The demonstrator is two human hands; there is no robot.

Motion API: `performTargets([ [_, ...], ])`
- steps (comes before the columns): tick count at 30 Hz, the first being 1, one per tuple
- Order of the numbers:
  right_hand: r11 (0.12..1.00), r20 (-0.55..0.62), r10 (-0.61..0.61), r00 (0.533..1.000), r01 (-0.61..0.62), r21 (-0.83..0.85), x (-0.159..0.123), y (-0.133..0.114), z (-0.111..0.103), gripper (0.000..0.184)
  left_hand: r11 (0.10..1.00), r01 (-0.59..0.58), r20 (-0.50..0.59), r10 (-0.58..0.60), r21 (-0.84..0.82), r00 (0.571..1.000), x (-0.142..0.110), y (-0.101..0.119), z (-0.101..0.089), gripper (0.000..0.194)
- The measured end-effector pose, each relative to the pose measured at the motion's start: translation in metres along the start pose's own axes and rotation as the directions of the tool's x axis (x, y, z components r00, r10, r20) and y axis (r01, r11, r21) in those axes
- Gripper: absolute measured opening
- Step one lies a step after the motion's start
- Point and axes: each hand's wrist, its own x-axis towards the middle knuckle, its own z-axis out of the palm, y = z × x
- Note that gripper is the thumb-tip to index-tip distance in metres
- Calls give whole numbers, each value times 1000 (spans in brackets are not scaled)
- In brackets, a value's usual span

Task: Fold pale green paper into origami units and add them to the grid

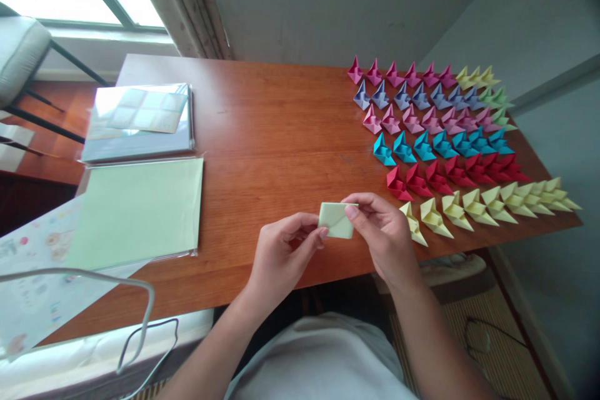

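Observation:
A small folded square of pale green paper [335,220] is held up over the front of the table, between both hands. My left hand [288,247] pinches its left edge with thumb and fingertips. At the upper right corner, my right hand [385,231] grips it, thumb on top. A diagonal fold line crosses the paper's face. To the right stand rows of folded paper boats: yellow ones [477,206] nearest, then red [439,177], turquoise [424,147], pink [412,119], lavender [420,95] and magenta [392,75] ones.
On the left of the wooden table [276,125] lie a pack of light green paper [140,212] and another plastic-wrapped pack [140,145] with a patterned sheet on it. A white cable [150,300] loops at the front left. A chair [28,56] stands beyond the left end.

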Motion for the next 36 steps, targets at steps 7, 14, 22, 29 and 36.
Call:
performTargets([
  [7,969,110,-40,993,65,-237,2,-13,-9,15,1000,-12,14,11,27,1000,0,-1,0,18],
  [14,833,301,-209,930,331,-443,15,-31,-7,8,980,-82,53,73,183,996,0,3,0,17],
  [22,857,291,-142,946,264,-442,19,-31,-1,19,975,-97,59,87,198,994,0,6,0,15],
  [29,875,303,-128,944,251,-414,21,-35,0,19,972,-122,69,110,200,992,2,5,-2,19],
  [36,801,412,-223,883,407,-439,22,-41,4,15,999,-34,82,34,-1,996,3,5,-3,13],
])
